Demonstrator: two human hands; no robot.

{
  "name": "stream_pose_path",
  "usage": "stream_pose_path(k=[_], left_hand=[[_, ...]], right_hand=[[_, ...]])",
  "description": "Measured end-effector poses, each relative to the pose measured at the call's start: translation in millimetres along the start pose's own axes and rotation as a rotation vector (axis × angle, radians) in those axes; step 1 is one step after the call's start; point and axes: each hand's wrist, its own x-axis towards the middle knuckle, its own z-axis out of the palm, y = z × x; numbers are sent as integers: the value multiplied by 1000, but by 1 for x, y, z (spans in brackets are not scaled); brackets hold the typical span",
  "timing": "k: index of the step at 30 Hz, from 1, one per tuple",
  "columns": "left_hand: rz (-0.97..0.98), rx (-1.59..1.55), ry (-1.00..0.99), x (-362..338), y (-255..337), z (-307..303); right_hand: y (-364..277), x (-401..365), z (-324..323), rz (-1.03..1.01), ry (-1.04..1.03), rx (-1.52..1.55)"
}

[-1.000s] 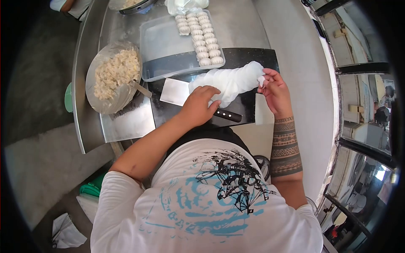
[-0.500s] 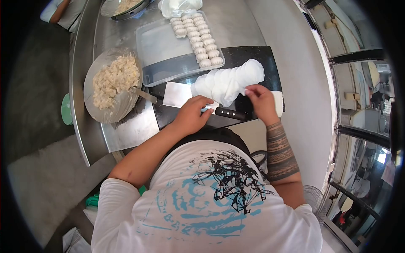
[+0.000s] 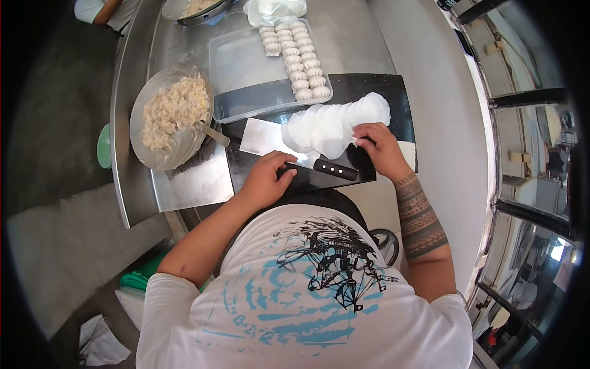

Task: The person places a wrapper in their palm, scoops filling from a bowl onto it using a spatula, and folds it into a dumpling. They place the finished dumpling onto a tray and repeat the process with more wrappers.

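Overlapping round white wrappers (image 3: 332, 125) lie in rows on the black board (image 3: 396, 92). At their right edge, my right hand (image 3: 376, 144) pinches with thumb and fingertips; what is between them is too small to make out. My left hand (image 3: 270, 175) rests at the board's front edge with thumb and fingers apart, holding nothing. Between the hands lies a cleaver, its wide blade (image 3: 261, 136) partly under the wrappers and its black handle (image 3: 335, 169) pointing right. Behind the board, a clear plastic tray (image 3: 236, 64) holds rows of pleated dumplings (image 3: 307, 64).
A bowl of pale filling (image 3: 175, 111) with a spatula (image 3: 215, 133) stands left on the steel table (image 3: 138, 197). Behind are a plastic bag (image 3: 276, 9) and another bowl (image 3: 193, 9). A person's arm (image 3: 106, 11) shows at top left. Windows line the right.
My left hand has drawn back from the wrappers toward the board's front edge. The wrappers look flatter. The whole view has shifted slightly.
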Motion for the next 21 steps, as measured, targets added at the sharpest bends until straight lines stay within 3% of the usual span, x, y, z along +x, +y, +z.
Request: stream_pose_path(k=[3,9,12,13,16,20,21], left_hand=[[82,79,24,4,9,4],[170,-163,74,40,61,28],[87,-827,-9,63,76,51],[-23,-1141,-57,65,85,56],[-131,-1321,-159,67,104,53],[-389,-1116,159,54,102,58],[-401,-1085,196,49,104,56]], right_hand=[[-11,-5,-24,-69,10,-27],[-33,-1,-60,264,-125,553],[-51,0,-62,330,-197,992],[-53,1,-58,331,-218,1129],[-53,8,-51,386,-254,1220],[-54,6,-34,399,-94,723],[-56,5,-26,359,-98,720]])
